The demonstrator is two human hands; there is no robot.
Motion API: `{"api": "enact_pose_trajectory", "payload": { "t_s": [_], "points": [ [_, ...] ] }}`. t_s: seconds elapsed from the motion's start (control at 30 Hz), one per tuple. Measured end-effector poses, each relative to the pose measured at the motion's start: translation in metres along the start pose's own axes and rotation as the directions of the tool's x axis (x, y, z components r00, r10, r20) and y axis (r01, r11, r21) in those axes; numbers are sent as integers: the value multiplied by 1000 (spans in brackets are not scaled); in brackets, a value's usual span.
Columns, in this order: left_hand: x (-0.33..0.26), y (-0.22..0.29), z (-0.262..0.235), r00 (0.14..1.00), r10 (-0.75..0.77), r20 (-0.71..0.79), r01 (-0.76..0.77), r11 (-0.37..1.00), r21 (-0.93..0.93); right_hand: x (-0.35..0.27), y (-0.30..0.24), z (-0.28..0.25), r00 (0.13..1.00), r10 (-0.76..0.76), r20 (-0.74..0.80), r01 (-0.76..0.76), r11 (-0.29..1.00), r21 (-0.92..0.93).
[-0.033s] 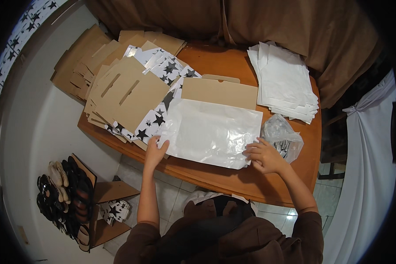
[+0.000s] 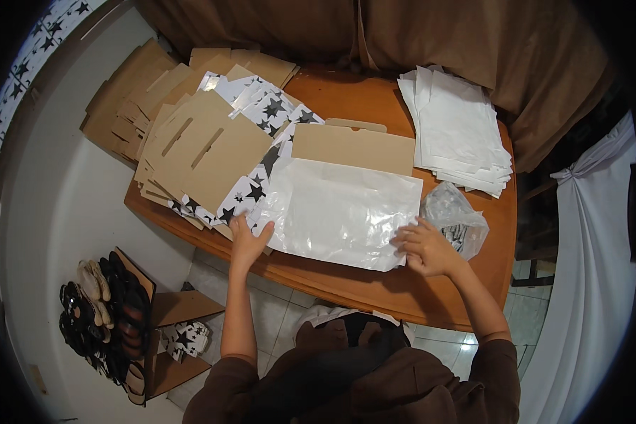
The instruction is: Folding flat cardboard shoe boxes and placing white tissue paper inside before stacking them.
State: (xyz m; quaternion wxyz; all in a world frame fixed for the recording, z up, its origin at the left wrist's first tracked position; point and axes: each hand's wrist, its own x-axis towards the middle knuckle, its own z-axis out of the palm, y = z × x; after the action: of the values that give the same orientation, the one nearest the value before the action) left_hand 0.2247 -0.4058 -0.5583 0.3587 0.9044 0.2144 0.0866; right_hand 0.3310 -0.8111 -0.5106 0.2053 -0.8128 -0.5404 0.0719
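A glossy white plastic mailer bag (image 2: 339, 215) lies flat across the front of the wooden table. A brown cardboard flap (image 2: 353, 146) shows beyond its far edge; whether the cardboard runs under or into the bag, I cannot tell. At the bag's near left corner my left hand (image 2: 248, 244) is open, thumb apart from the fingers and close to the plastic. My right hand (image 2: 430, 249) has its fingers bent over the bag's right edge, closed on it. Just beyond that hand sits a clear plastic bag (image 2: 456, 219) holding small silvery pieces.
Flat brown cardboard pieces (image 2: 203, 141) and star-printed sheets (image 2: 261, 106) are heaped on the left. A stack of white mailers (image 2: 459, 134) lies at the far right of the wooden table (image 2: 487, 275). Shoes (image 2: 106, 311) fill a rack at lower left; a brown curtain (image 2: 445, 35) hangs behind.
My left hand has shifted very slightly away from me and to the left, its fingers straighter. The right hand and the bag have barely moved.
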Motion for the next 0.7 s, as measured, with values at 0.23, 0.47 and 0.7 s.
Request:
{"api": "enact_pose_trajectory", "payload": {
  "t_s": [0.23, 0.47, 0.7],
  "points": [
    [57, 93, 17, 643, 739, 202, -765, 632, 125, 90, 3, 3, 957, 27, -288, -42, 998, -49],
    [75, 76, 68, 279, 694, 664, -959, 239, 153, 121, 20, 48, 998, -28, 58, 42, 966, -256],
    [76, 37, 103, 259, 586, 768, -966, 167, 198, 106, 27, 95, 931, 202, 305, -117, 954, -277]
  ]
}}
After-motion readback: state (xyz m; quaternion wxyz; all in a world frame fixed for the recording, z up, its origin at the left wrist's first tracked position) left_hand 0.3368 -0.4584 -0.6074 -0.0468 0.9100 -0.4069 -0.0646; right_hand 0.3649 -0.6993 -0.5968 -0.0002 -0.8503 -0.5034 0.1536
